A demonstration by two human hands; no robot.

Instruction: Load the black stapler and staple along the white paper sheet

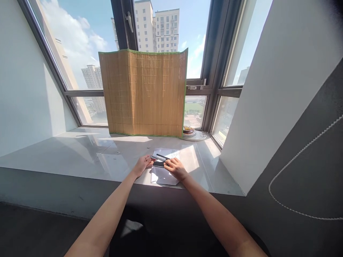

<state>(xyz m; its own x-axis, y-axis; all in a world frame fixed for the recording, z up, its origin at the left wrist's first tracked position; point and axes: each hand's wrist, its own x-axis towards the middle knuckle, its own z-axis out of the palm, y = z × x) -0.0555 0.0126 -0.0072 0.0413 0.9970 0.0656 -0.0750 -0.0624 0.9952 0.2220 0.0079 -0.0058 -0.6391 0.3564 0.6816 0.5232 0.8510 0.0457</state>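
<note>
My left hand (144, 166) is closed, with its fingertips pinched at the silver left end of a slim black and silver object that looks like an opened stapler (158, 164). Around the right end of that stapler my right hand (175, 167) is closed. Its long narrow parts stand apart from each other between my hands. Whether the left fingers also hold a small separate piece is too small to tell. Beneath both hands lie white paper sheets (164, 177), near the front edge of the sill, with faint marks on their upper part.
A bamboo mat (150, 94) with green edging stands upright against the window. Stacked plates (189, 134) sit behind its right lower corner. The glossy sill (88, 157) ends at a front edge just before me. A beaded cord (270, 185) hangs at the right.
</note>
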